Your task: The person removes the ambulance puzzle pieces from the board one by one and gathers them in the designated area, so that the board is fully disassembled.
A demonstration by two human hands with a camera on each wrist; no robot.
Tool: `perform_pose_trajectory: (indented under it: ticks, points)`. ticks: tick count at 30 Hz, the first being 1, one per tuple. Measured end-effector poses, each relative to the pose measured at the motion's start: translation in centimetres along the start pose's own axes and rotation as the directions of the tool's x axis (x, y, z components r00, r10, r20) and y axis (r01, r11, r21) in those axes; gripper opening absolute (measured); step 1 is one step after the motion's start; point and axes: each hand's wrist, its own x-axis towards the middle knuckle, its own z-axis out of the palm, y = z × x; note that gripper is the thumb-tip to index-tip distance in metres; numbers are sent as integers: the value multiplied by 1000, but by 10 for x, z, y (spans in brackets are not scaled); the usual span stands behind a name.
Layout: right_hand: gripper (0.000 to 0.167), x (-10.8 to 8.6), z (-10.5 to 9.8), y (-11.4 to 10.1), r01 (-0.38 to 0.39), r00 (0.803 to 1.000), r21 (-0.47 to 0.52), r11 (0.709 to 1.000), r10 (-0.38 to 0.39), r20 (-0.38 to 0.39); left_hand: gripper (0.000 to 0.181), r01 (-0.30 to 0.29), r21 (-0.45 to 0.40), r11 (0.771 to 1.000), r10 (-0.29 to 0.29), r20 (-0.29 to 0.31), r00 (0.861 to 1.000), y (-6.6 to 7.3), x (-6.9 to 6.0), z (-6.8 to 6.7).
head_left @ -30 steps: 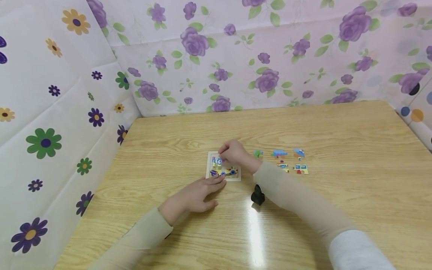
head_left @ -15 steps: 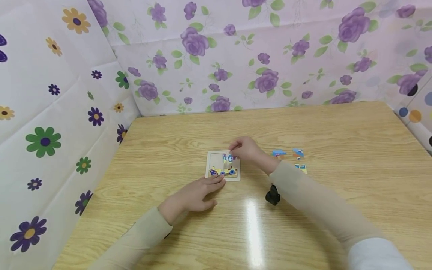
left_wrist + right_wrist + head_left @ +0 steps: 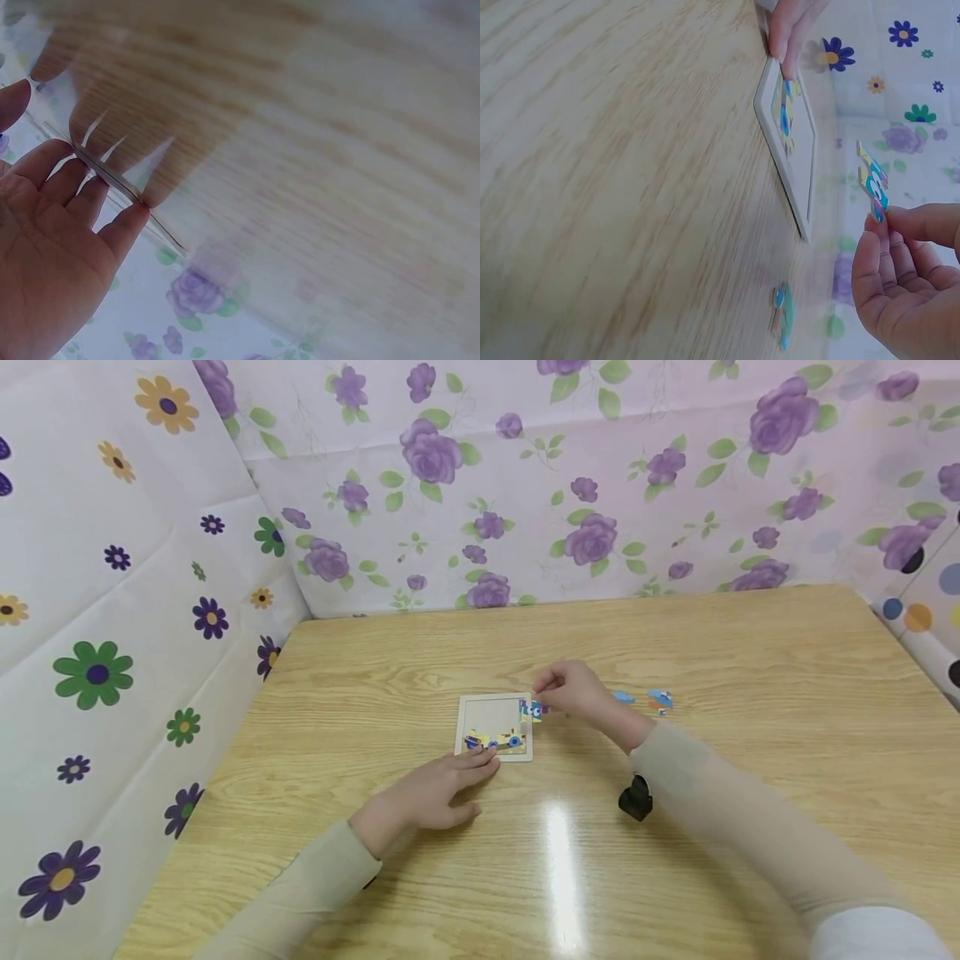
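Right now, two hands are over one wooden worktop, with one square white-rimmed tray lying flat between them. Along its near side sits a joined strip of yellow-and-blue puzzle pieces; fingers cover part of it, so I cannot tell how many make it up. The left hand rests on the tray's near edge, its fingers straight and grasping nothing. The right hand pinches one eyed piece, blue, purple and yellow, between thumb and forefinger; it is raised off the worktop, by the tray's right side. Two loose blue pieces show to the right of that hand. One green-and-blue piece lies near the tray in the right wrist view; I cannot tell whether it is either of those two. One black device is at the right sleeve.
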Motion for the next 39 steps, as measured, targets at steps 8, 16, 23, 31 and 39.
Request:
perform_pose_trajectory:
  ticks: [8,16,23,31,39]
  points:
    - [14,-10,-11,11,40,999,-14,999,-40,-2,62,-6,3,1000,6,-2,1000,2,-1,-1]
    - [10,-17,-17,23,24,1000,-69,997,-24,-11,61,-19,0,1000,19,-12,1000,2,-2,0]
    - [8,-21,-24,32,20,1000,-103,994,-20,5,61,-13,0,1000,13,-14,1000,2,-3,1]
    - [10,-25,-28,45,-25,999,-67,997,28,38,62,-9,-13,1000,8,-8,1000,1,-1,2]
    - [9,-27,-32,47,-54,998,-104,993,56,18,62,-12,-16,1000,12,-11,1000,0,-2,3]
